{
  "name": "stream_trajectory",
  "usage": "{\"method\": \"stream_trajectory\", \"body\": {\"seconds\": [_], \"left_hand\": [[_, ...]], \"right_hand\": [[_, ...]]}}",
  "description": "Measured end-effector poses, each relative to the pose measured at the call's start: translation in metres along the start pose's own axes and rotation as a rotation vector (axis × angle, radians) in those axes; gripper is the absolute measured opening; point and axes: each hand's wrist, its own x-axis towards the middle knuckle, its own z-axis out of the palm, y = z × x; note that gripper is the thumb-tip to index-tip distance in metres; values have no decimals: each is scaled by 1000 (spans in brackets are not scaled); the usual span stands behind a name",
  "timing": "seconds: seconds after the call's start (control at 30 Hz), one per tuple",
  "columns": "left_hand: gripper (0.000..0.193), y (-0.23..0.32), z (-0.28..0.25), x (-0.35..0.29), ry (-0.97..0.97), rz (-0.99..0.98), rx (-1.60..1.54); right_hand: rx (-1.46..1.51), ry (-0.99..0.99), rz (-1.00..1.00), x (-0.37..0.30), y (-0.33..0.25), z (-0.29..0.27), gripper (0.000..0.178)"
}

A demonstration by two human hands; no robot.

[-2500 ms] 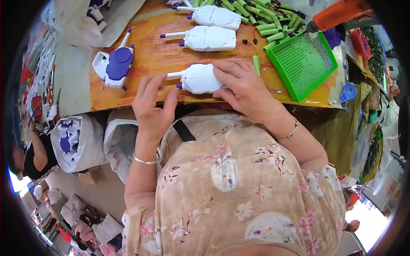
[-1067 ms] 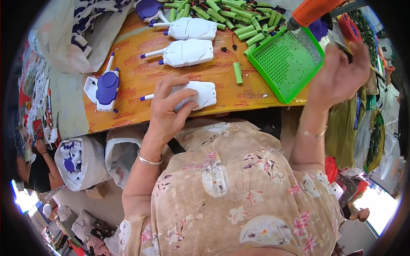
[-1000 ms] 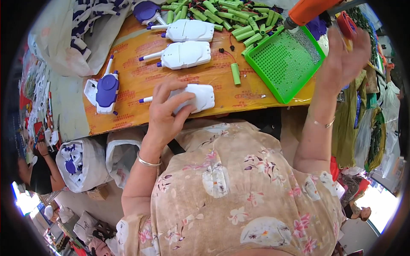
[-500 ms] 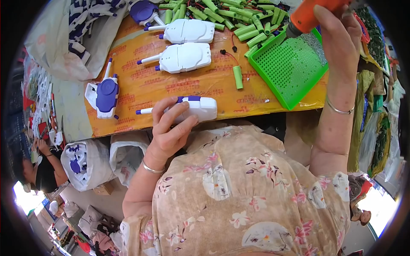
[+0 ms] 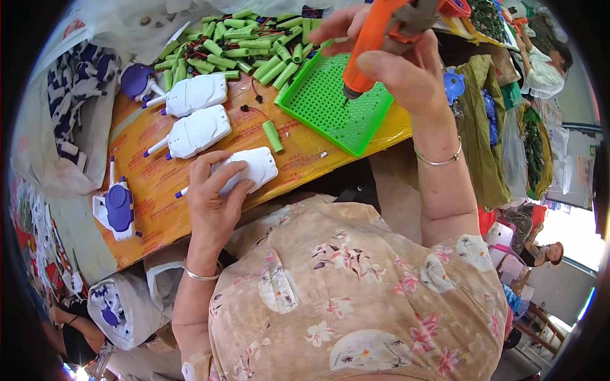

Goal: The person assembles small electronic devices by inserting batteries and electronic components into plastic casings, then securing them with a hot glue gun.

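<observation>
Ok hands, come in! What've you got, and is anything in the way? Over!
Left hand: holding nearest white casing. Right hand: gripping orange driver over green tray. Nothing lying on casing; one green battery just beyond.

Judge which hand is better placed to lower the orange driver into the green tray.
Probably the right hand: it holds the orange driver over the green tray, while the left hand grips a white casing.

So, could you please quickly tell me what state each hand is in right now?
Left hand: closed on the white casing.
Right hand: holding the orange power tool.
</observation>
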Motion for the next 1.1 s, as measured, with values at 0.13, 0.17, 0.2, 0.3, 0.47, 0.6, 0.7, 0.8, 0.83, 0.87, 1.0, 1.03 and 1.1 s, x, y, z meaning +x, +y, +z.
{"method": "stream_trajectory", "body": {"seconds": [0.13,0.17,0.2,0.3,0.47,0.6,0.7,0.8,0.83,0.87,1.0,1.03,1.1], "left_hand": [[33,5,5,3,23,0,38],[33,5,6,3,33,6,58],[33,6,6,2,34,7,58],[30,7,8,3,61,0,23],[30,3,5,4,23,10,1],[29,2,4,3,23,10,4],[29,2,3,3,25,-3,-16],[31,1,1,3,-17,3,15],[31,1,1,3,-15,1,5],[31,1,1,3,-13,-1,-5],[30,0,2,2,-11,4,-7],[30,0,2,3,-10,11,3],[30,1,2,3,-8,16,14]], "right_hand": [[-32,2,-121,3,27,-19,32],[-34,5,-125,1,20,-18,32],[-126,105,82,1,11,-18,30],[-165,207,62,0,44,-38,29],[-96,318,-262,-1,68,-34,20],[-138,307,-249,-7,72,-38,15],[-168,303,-248,-9,74,-39,10],[-176,305,-245,-11,75,-39,10],[-193,306,-239,-11,76,-39,10],[-191,306,-239,-11,77,-38,10],[-186,318,-276,-12,78,-38,9],[-186,312,-275,-13,78,-38,9],[-186,311,-290,-14,78,-37,9]]}}
